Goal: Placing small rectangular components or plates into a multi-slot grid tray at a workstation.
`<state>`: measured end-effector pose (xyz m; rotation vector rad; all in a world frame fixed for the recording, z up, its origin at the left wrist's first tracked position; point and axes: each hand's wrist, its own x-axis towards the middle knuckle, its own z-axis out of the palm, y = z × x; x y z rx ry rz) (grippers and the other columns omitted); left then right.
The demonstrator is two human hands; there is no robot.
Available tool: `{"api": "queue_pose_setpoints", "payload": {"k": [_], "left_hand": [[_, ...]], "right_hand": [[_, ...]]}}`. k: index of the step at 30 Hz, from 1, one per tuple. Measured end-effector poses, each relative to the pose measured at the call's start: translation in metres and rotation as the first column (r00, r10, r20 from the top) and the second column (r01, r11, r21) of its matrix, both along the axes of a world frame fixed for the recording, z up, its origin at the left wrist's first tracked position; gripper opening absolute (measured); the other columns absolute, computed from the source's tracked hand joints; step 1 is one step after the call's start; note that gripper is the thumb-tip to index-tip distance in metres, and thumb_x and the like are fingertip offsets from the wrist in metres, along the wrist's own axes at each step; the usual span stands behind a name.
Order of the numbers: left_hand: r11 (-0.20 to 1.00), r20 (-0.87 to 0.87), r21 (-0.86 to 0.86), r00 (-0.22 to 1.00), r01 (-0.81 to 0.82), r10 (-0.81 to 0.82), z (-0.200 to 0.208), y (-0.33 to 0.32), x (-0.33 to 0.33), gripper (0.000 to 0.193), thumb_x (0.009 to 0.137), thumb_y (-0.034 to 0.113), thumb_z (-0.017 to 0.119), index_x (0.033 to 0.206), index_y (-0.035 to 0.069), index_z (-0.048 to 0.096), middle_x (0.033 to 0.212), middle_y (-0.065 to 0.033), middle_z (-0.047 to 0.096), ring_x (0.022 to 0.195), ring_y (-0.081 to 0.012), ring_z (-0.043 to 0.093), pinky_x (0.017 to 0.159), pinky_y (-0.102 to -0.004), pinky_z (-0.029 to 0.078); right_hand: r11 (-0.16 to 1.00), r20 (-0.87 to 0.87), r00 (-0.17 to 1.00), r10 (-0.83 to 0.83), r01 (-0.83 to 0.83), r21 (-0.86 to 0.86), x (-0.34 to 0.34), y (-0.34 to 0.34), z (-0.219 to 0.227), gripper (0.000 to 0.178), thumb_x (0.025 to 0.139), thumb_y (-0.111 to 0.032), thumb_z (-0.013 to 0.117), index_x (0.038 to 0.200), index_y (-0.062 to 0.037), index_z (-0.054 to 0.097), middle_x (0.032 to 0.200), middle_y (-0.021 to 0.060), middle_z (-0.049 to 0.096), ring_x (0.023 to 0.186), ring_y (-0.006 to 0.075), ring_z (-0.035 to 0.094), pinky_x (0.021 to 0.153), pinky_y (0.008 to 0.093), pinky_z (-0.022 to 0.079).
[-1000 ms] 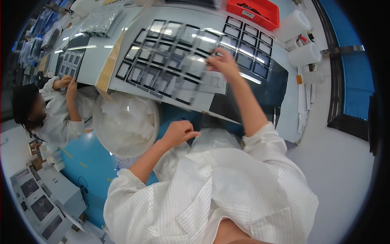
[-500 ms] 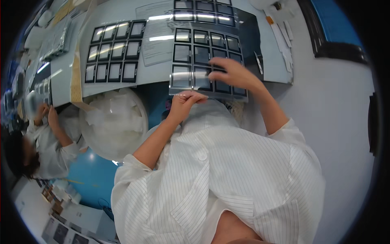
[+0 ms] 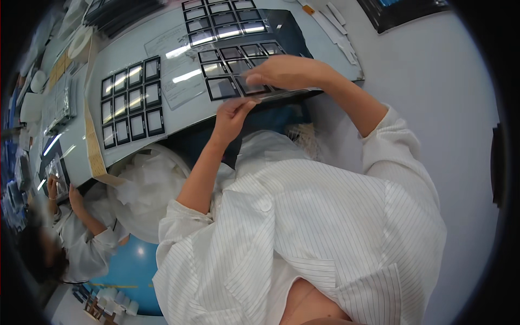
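Black-framed rectangular panels in a near set [image 3: 222, 88] lie in rows at the table's front edge, partly hidden under my right hand [image 3: 288, 71]. That hand hovers over them with its fingers stretched out and the thumb apart, slightly blurred. At the front edge of the same set, my left hand [image 3: 229, 118] is closed in a pinch. Whatever sits between its fingertips is too thin or hidden to make out. Another set of such panels [image 3: 132, 97] lies to the left, and a further set [image 3: 225, 20] is behind the near one.
Left of my lap stands a round bin [image 3: 187, 157] filled with crumpled whitish film. A tan strip [image 3: 93, 127] runs along the table to its edge. White strips [image 3: 337, 30] lie at the right end. A co-worker's hands [image 3: 75, 199] work at the far left.
My view has turned, so the table appears shifted left and tilted. The near set, overhanging the edge before, now lies farther back on the table. My right hand has moved left across it.
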<state>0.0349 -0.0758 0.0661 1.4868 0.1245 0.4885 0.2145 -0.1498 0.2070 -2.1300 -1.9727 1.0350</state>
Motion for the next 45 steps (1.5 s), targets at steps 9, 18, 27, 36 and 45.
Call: {"api": "queue_pose_setpoints", "payload": {"k": [9,18,27,36,45], "left_hand": [[0.856,-0.079,-0.444,0.941,0.263,-0.33,-0.037,0.018,-0.058,0.063,0.081,0.012,0.067,0.136,0.0,0.039,0.135,-0.0137,0.047,0.128,-0.0206,0.042,0.109,-0.0343,0.03],[0.845,-0.317,-0.524,0.896,0.109,-0.312,-0.018,0.041,-0.031,0.03,0.088,0.014,0.063,0.113,-0.003,0.058,0.098,-0.0044,0.065,0.092,-0.0132,0.061,0.087,-0.03,0.05],[0.897,-0.448,-0.387,0.806,0.214,-0.386,-0.075,0.027,-0.054,0.027,0.086,0.011,0.064,0.11,-0.003,0.062,0.099,-0.0028,0.065,0.084,-0.0083,0.057,0.077,-0.0237,0.047],[0.835,-0.269,-0.542,0.922,0.096,-0.28,-0.027,0.021,-0.029,0.032,0.091,0.019,0.06,0.116,0.0,0.057,0.104,-0.0064,0.066,0.092,-0.0161,0.064,0.077,-0.0313,0.055],[0.781,-0.309,-0.624,0.928,-0.035,-0.206,-0.028,0.016,-0.024,0.027,0.09,0.019,0.062,0.109,-0.001,0.061,0.103,-0.0088,0.066,0.091,-0.0166,0.065,0.084,-0.031,0.052]], "right_hand": [[0.99,0.118,0.99,0.074,-0.087,0.109,-0.036,-0.025,0.0,0.046,0.091,-0.025,0.048,0.129,0.0017,0.047,0.1,0.017,0.056,0.091,0.0301,0.055,0.082,0.0401,0.044],[0.975,0.15,0.964,0.221,-0.216,-0.053,-0.025,-0.027,-0.045,0.072,0.081,-0.014,0.044,0.143,0.0082,0.014,0.146,0.0251,0.025,0.136,0.0326,0.026,0.11,0.0409,0.021],[0.883,-0.375,0.923,0.082,-0.242,-0.402,0.022,-0.004,-0.032,0.077,0.081,-0.02,0.045,0.147,-0.0006,0.01,0.149,0.0219,0.024,0.139,0.0303,0.022,0.113,0.0333,0.017],[0.969,0.135,0.961,0.241,-0.229,-0.094,-0.025,-0.014,-0.026,0.065,0.082,-0.008,0.046,0.142,0.004,0.024,0.143,0.0226,0.033,0.136,0.0329,0.029,0.112,0.0372,0.022],[0.975,0.276,0.938,0.21,-0.179,-0.132,-0.038,-0.017,-0.01,0.052,0.08,-0.002,0.054,0.131,0.0033,0.043,0.082,0.0159,0.065,0.08,0.0307,0.064,0.08,0.0405,0.046]]}}
